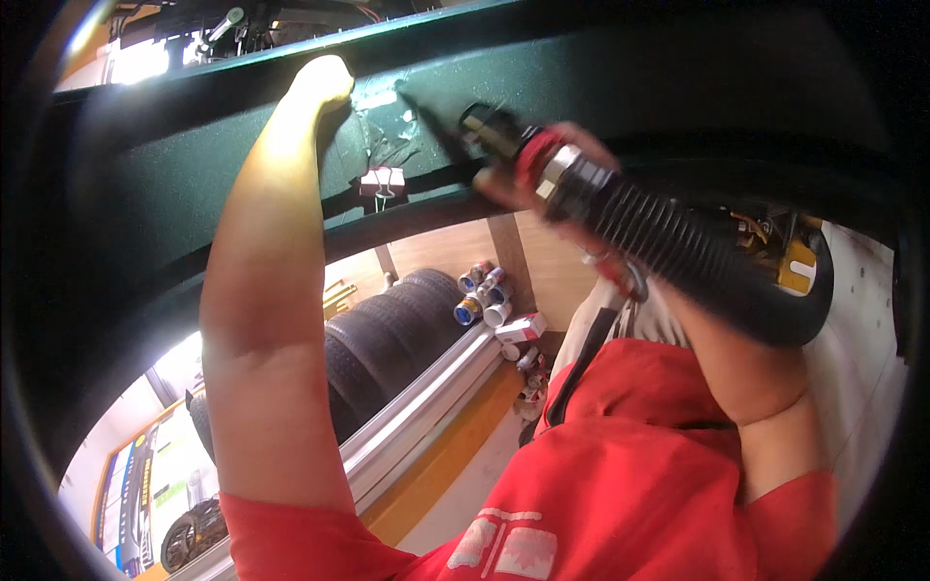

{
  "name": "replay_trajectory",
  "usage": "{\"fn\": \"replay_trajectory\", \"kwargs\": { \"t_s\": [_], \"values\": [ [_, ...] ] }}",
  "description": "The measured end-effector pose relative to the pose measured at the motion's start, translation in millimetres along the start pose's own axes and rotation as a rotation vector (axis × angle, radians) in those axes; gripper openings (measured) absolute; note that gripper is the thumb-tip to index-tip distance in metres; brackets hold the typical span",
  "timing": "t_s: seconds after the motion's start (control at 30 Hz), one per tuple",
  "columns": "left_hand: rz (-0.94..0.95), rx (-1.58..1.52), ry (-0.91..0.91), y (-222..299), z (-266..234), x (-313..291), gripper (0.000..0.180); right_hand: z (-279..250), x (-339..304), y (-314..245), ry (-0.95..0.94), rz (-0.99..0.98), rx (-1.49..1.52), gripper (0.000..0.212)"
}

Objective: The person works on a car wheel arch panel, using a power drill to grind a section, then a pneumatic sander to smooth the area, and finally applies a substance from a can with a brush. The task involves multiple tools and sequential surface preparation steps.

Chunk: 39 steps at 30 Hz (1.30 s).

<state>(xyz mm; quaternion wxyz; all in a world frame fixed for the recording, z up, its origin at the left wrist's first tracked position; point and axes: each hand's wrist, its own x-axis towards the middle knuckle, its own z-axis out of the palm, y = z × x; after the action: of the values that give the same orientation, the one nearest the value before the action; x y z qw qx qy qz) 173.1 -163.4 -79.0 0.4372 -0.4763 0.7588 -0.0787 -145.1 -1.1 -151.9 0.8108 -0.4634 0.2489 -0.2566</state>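
Observation:
My left hand is up against a dark green panel, its fingers curled in closed; strong light washes it out and what it may hold is hidden. Right of it, the panel has a bright, scuffed patch with pale spots and dark cracks or lines beneath. My right hand is wrapped round a black and red handheld tool, blurred by motion, with a black ribbed hose trailing over my forearm. The tool's tip is apart from the panel. A binder clip grips the panel's lower edge.
Below the panel stand a row of tyres, several stacked cans and a white and red box. A long pale metal rail runs alongside. Yellow gear is at the right, and mechanical parts show above the panel.

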Motion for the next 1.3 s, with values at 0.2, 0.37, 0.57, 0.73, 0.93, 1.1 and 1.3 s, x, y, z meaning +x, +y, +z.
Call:
{"fn": "replay_trajectory", "kwargs": {
  "t_s": [0.2, 0.37, 0.57, 0.73, 0.93, 1.1, 1.3],
  "values": [
    [-0.025, 0.125, -0.137, -2, -11, -3, 0.023, 1, 8, -5, 0.036, -0.007, 0.384, 0.048],
    [-0.074, 0.094, -0.147, -3, -18, -2, 0.023, 4, 20, -4, -0.111, -0.349, -0.012, 0.047],
    [-0.227, -0.119, -0.176, -8, -15, -1, 0.026, 0, 15, 5, 0.287, -0.099, -0.179, 0.044],
    [-0.086, -0.061, -0.183, -3, -23, -4, 0.028, -6, 17, 0, -0.016, -0.264, 0.002, 0.052],
    [-0.288, -0.169, -0.281, 42, -41, -10, 0.057, -13, 16, 3, 0.286, -0.472, -0.421, 0.053],
    [-0.399, -0.108, -0.165, 63, -39, -10, 0.058, -30, 8, -11, 0.402, -0.331, -0.535, 0.055],
    [-0.374, -0.194, 0.021, 42, -13, 4, 0.022, -36, -34, -26, 0.401, 0.061, -0.215, 0.047]
  ]
}}
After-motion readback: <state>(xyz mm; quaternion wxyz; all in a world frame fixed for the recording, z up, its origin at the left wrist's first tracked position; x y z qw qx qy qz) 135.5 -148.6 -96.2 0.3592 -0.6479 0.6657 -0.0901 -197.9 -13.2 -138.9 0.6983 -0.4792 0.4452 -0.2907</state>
